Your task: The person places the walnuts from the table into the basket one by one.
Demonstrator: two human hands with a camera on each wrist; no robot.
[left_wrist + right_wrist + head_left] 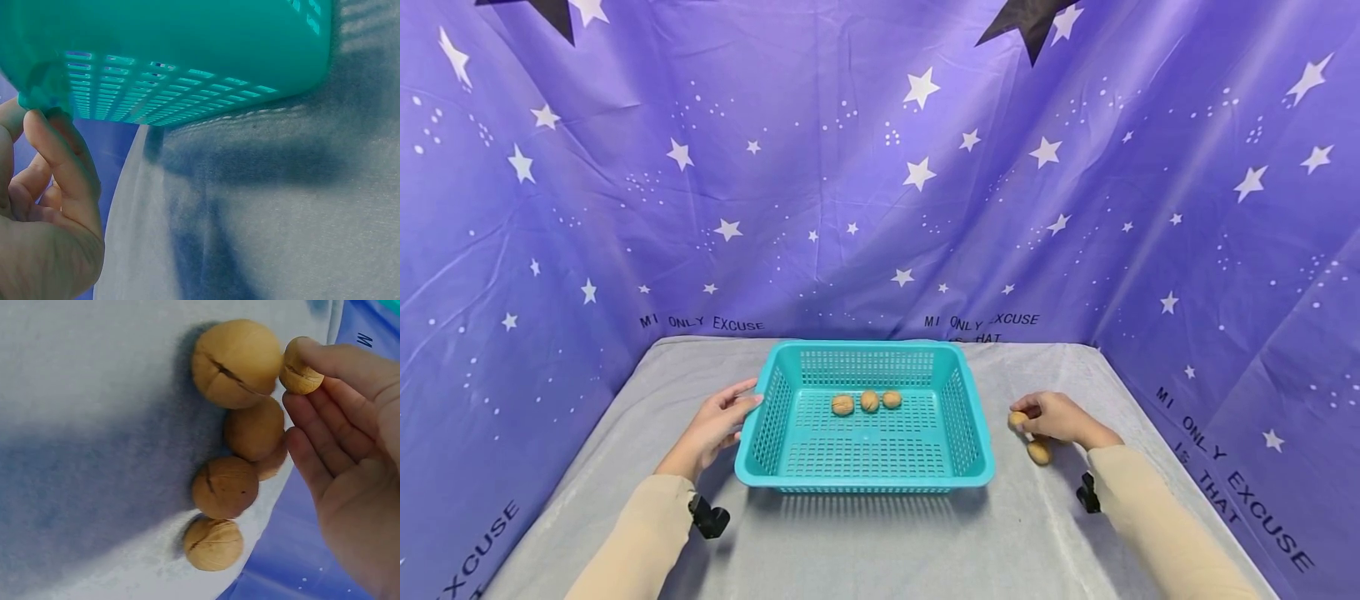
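Observation:
A teal plastic basket (pixel 865 482) with slotted walls stands in the middle of the head view, three walnuts (pixel 869 402) lying in a row on its floor. My left hand (pixel 717 427) pinches the basket's left rim between thumb and fingers; the left wrist view shows the thumb (pixel 53 144) right at the rim. To the right of the basket, my right hand (pixel 1058 419) pinches a walnut (pixel 301 367) between thumb and fingertips. Several more walnuts (pixel 225 487) sit close together beside that hand in the right wrist view; the head view has most of them hidden behind it.
Grey cloth (pixel 865 550) covers the table. Purple star-printed curtains (pixel 850 167) enclose its back and both sides. A black wrist mount (pixel 709 517) hangs by the left sleeve, another black mount (pixel 1087 493) by the right one.

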